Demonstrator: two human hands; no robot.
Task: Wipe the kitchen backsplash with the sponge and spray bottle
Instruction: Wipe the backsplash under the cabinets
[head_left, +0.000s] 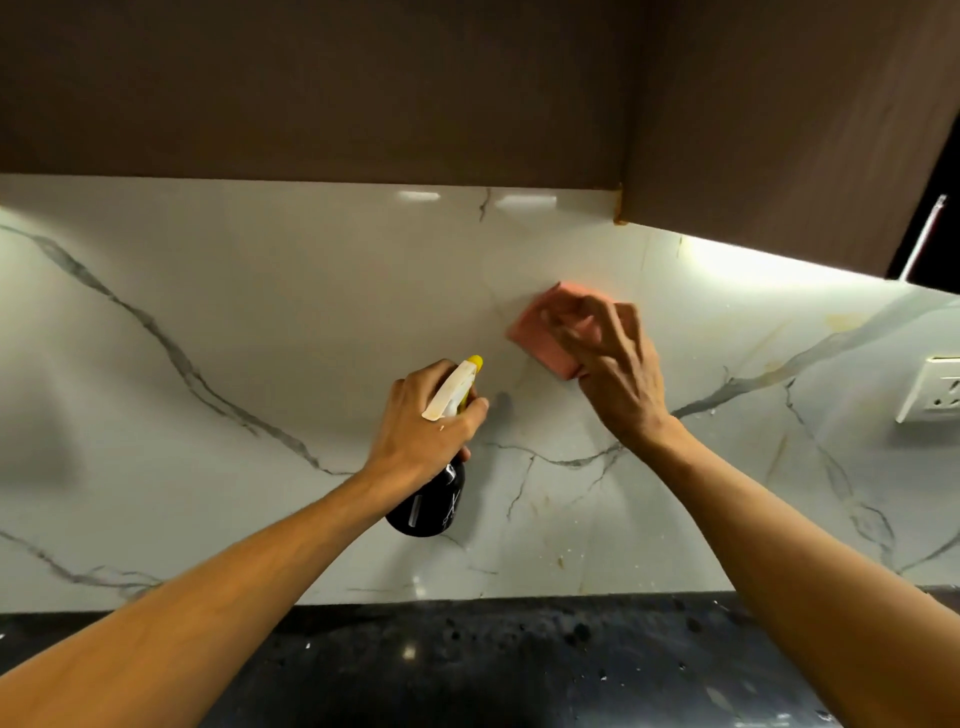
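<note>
Right hand (615, 374): presses pink sponge (545, 332) against marble backsplash (260, 322); left hand (421, 426): grips black spray bottle (431, 499), nozzle toward wall.

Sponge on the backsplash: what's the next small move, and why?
Probably slide the sponge rightward along the backsplash toward the yellowish stain below the cabinet. The right hand holds the sponge flat on the tile at about that height, and the stain looks unwiped. The left hand grips the spray bottle, ready if it needs wetting.
</note>
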